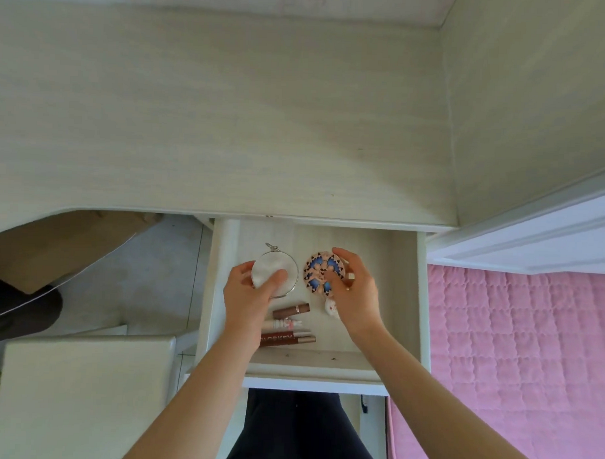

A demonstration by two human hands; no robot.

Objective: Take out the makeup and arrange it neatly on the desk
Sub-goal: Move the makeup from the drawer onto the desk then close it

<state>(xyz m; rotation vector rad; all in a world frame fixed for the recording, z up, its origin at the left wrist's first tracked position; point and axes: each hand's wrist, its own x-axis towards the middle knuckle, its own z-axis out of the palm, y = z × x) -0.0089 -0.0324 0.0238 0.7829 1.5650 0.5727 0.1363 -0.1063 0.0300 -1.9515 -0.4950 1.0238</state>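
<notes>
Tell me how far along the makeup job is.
Done: the drawer is open; nothing is on the desk yet. In hand: left hand grips the white compact, right hand the patterned compact. Left: the lip tubes and a small white item.

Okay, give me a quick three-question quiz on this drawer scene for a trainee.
1. True or false: makeup already sits on the desk.
2. Which hand grips the patterned compact: A left, B right?
3. Fill in: the tubes lie in the ____.

Key: 1 false; every item is in the open drawer. 2 B; the right hand grips it, while the left hand grips the white case. 3 drawer.
</notes>
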